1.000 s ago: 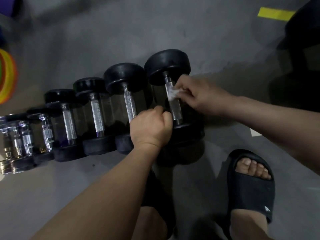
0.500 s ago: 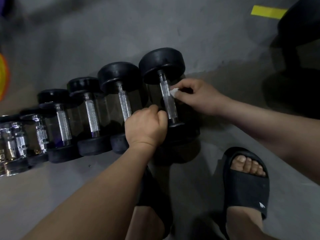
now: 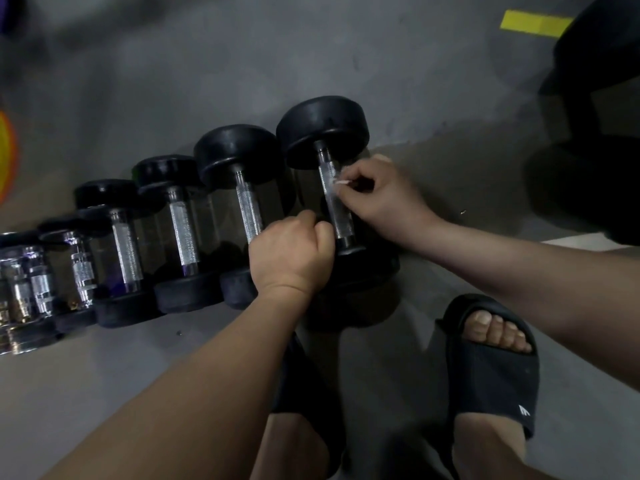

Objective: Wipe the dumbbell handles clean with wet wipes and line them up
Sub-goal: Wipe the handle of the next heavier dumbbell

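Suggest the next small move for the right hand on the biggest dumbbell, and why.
Probably slide the wet wipe down the handle toward the near head. The right hand pinches it against the handle's upper part on the largest dumbbell, so the knurled stretch below may be unwiped; the left hand sits curled by its lower end.

Grey floor (image 3: 207, 81) with a row of dumbbells (image 3: 183, 230), yellow strip (image 3: 533, 24), possibly tape

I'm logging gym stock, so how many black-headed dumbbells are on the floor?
5, in one row, growing rightward: smallest dumbbell, second dumbbell, third dumbbell, fourth dumbbell, largest dumbbell at the right end, touched by the wet wipe. Blurred chrome dumbbells sit further left; more may be hidden.
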Available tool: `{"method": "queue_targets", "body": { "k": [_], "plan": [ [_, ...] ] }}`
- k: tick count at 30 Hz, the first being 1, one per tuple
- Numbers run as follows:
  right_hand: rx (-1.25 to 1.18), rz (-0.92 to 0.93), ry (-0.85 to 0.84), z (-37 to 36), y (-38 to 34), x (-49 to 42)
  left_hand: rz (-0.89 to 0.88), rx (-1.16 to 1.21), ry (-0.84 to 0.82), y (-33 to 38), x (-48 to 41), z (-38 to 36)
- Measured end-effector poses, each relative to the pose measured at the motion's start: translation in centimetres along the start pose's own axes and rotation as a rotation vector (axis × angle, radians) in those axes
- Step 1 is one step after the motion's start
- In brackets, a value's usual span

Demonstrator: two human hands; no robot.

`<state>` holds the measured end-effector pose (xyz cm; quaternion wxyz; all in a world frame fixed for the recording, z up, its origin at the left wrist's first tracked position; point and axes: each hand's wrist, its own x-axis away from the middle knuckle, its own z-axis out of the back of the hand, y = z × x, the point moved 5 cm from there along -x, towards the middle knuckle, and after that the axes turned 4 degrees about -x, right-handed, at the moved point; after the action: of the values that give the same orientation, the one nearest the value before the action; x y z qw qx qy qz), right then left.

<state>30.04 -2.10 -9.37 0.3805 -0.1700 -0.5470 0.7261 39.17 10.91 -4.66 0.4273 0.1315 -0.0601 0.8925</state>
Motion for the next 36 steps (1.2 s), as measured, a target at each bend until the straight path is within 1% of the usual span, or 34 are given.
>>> {"method": "queue_targets", "body": {
  "k": [2, 3, 4, 8, 11, 13, 16, 17, 19, 23, 25, 29, 32, 33, 34, 36],
  "plan": [
    [0.074, 0.081, -0.043, 0.1, -0.3, 0.7, -0.001, -0.001, -0.001, 0.1, 0.0, 0.0],
    [0.093, 0.1, -0.047, 0.1, -0.5, 0.8, 0.0, -0.002, -0.003, 0.0, -0.1, 0.0],
    [0.079, 0.08, -0.035, 0.1, -0.4, 0.9, 0.001, -0.002, -0.005, 0.0, -0.1, 0.0],
    [-0.095, -0.16, 0.127, 0.1, -0.1, -0.5, 0.005, 0.0, -0.003, 0.0, -0.1, 0.1],
    [-0.224, -0.287, 0.165, -0.7, -0.3, -1.7, 0.01, 0.0, -0.006, 0.0, -0.1, 0.1],
    [-0.192, -0.265, 0.167, -0.7, -0.3, -1.7, 0.01, -0.001, -0.006, 0.0, -0.1, 0.0],
    [-0.026, -0.158, 0.107, -0.4, -0.4, -0.6, 0.005, 0.001, -0.013, 0.1, -0.1, 0.0],
    [-0.026, -0.174, 0.087, -0.4, -0.4, -0.3, 0.004, -0.001, -0.014, 0.1, -0.1, 0.0],
    [-0.093, -0.28, 0.1, -0.5, -0.5, -0.6, 0.005, -0.001, -0.011, 0.1, -0.1, 0.1],
    [-0.358, -0.491, 0.243, -0.9, -0.4, -2.3, 0.008, -0.004, -0.011, 0.1, 0.0, 0.1],
    [-0.465, -0.555, 0.246, -1.3, 0.4, -2.4, 0.008, 0.002, -0.018, 0.2, 0.0, 0.1],
    [-0.64, -0.67, 0.087, -2.2, 1.7, -2.7, 0.008, 0.021, -0.02, 0.1, 0.0, 0.2],
    [-0.716, -0.647, -0.076, -1.8, 1.3, -2.6, 0.012, 0.016, -0.018, 0.1, 0.0, 0.1],
    [-0.676, -0.625, -0.152, -1.4, 1.4, -2.0, 0.012, 0.013, -0.016, 0.1, 0.0, 0.1],
    [-0.547, -0.579, -0.248, -1.0, 1.7, -1.1, 0.011, 0.012, -0.014, 0.1, 0.0, 0.1],
    [-0.129, -0.455, -0.448, 0.1, 2.0, 0.7, 0.008, 0.017, -0.007, 0.1, 0.0, 0.1]
  ]
}}
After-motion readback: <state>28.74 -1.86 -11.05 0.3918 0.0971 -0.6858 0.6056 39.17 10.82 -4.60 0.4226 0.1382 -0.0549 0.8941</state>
